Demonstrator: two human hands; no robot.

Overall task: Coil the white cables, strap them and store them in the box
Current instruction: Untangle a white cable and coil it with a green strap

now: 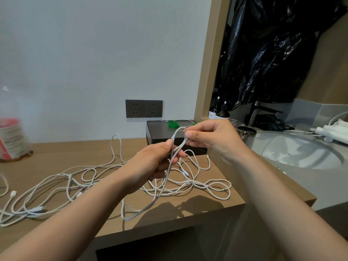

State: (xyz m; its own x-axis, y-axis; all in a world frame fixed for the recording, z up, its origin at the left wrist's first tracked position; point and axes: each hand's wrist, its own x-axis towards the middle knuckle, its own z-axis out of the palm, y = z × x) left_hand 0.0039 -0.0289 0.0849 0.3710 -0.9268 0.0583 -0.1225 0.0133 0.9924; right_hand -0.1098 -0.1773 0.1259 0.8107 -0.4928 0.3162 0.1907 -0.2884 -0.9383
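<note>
1. The left hand (158, 162) is curled round a white cable (173, 136), thumb pressing 2 strands against the fingers. The right hand (211, 136) pinches the top of the loop between thumb and forefinger, just in front of the box (156, 134).
2. The rest of that cable hangs from the left hand to the table (56, 153), near the other cables (62, 183), which lie there tangled.
3. This looks like the 1st turn of a coil. Keep the left grip firm, so the strands do not slip.
4. Let the right hand feed each new turn the same size as the 1st, laid beside it rather than across it.
5. Draw the hanging tail up slowly; it may snag on the tangle.
6. A green strap (173, 123) seems to lie in the box. Fetch it only once the whole cable is gathered in 1 hand.
</note>
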